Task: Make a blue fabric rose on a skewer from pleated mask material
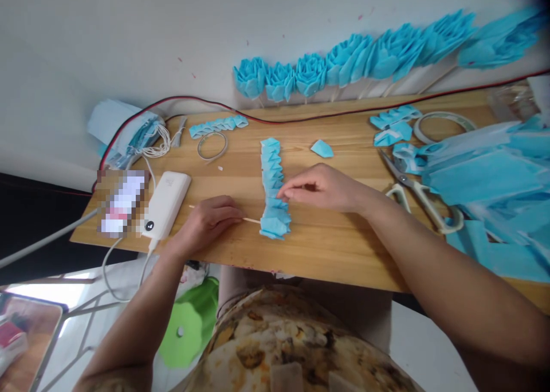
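Your left hand (210,220) grips the stick (251,219) while your right hand (322,187) pinches the blue strip (272,180); rolling it on probably needs even tension.

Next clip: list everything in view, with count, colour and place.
strip: one, blue folded pieces, table centre
stick: one, pale wood, at strip's near end
short strip: one, blue, far left
loose piece: one, blue, right of strip
tape rings: two, pale, far left and far right
roses: a row, blue, against the wall
scissors: one, white handles, right
sheets: pile, blue, right edge
masks: stack, blue, far left corner
power bank: one, white, left
cable: one, red-black, along wall
table: one, wood, under everything
left hand: holds stick
right hand: fingertips pinch strip
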### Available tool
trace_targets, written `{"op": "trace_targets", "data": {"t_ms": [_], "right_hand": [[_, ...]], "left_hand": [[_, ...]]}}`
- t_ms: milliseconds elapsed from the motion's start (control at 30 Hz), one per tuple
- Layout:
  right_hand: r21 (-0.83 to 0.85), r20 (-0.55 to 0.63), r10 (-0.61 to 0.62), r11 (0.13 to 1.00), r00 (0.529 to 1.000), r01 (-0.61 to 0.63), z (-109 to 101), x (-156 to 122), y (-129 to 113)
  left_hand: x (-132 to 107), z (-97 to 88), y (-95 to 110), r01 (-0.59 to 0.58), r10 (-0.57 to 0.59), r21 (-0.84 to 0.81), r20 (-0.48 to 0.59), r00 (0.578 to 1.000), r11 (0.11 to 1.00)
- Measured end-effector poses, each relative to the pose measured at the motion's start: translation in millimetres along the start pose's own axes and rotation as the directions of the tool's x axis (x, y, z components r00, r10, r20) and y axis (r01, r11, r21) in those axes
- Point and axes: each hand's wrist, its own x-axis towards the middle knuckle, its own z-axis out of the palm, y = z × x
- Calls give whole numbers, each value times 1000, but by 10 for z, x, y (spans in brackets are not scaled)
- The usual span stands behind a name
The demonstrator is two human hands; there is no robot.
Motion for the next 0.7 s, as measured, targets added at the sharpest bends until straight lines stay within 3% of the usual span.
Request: {"op": "trace_targets", "data": {"t_ms": [133, 300, 500, 700], "right_hand": [[-31, -188, 57, 997, 981, -64, 2, 17, 99], [-121, -308, 34, 990, 951, -74, 23, 53, 169], [-324, -376, -61, 943, 925, -70, 44, 85, 278], [-463, -349, -47, 877, 936, -129, 74, 118, 321]], "left_hand": [[8, 1, 32, 11, -11, 27, -16, 1000, 1000], [-23, 31, 32, -22, 28, 91, -68, 997, 996], [-81, 78, 15, -37, 52, 139, -102, 993, 990], [-74, 108, 12, -54, 76, 154, -141, 987, 987]]}}
